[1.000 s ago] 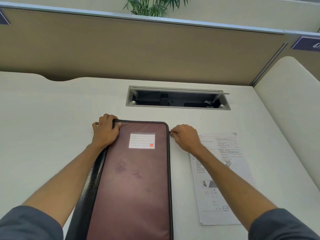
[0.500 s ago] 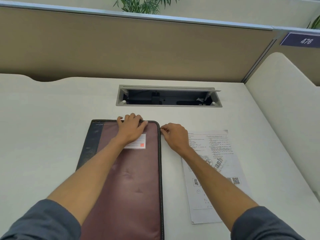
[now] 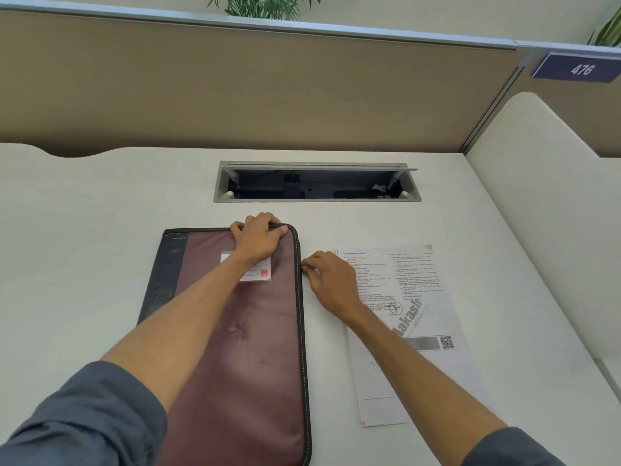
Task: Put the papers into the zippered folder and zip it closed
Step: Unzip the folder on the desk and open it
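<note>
A maroon zippered folder (image 3: 248,348) with a black spine strip and a white label lies flat on the white desk. My left hand (image 3: 258,238) presses on its far right corner, fingers curled over the top edge. My right hand (image 3: 331,280) pinches the zipper pull at the folder's right edge, just below that corner. Printed papers (image 3: 413,297) lie on the desk to the right of the folder, partly under my right forearm.
An open cable tray (image 3: 316,183) is set into the desk behind the folder. A tan partition (image 3: 268,95) runs along the back, and a white side panel (image 3: 537,196) stands at the right. A sign reading 476 (image 3: 576,68) hangs at the upper right.
My left hand slid from the folder's far left corner to its far right corner. My right hand stayed at the zipper and moved slightly down the right edge.
</note>
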`<state>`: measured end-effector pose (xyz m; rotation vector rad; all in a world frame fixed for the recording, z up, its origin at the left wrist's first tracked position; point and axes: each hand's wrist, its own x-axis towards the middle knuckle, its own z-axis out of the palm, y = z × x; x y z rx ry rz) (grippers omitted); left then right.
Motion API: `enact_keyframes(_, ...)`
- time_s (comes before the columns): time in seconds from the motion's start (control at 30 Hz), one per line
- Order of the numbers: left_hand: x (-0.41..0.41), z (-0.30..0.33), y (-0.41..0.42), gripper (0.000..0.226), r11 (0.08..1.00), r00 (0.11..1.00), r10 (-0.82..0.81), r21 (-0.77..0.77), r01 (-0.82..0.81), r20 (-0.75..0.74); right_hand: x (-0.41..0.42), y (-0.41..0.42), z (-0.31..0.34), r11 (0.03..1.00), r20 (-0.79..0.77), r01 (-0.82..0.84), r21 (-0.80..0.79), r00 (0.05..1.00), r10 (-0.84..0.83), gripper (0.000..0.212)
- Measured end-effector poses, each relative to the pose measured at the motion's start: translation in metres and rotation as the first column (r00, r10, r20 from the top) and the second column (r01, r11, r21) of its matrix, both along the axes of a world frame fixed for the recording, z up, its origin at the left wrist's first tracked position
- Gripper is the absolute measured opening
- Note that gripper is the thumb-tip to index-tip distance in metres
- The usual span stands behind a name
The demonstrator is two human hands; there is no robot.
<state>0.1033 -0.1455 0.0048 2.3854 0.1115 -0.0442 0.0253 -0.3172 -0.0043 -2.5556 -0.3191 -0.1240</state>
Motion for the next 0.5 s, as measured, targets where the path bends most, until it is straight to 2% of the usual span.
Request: enact_keyframes(0.5,0.009,-0.009,0.001,0.019,0.999,1.0,0.002,0.047,-0.001,-0.019,-0.107,-0.009,0.005,1.0,0.053,-0.014,0.025,0.999,0.012,0.012)
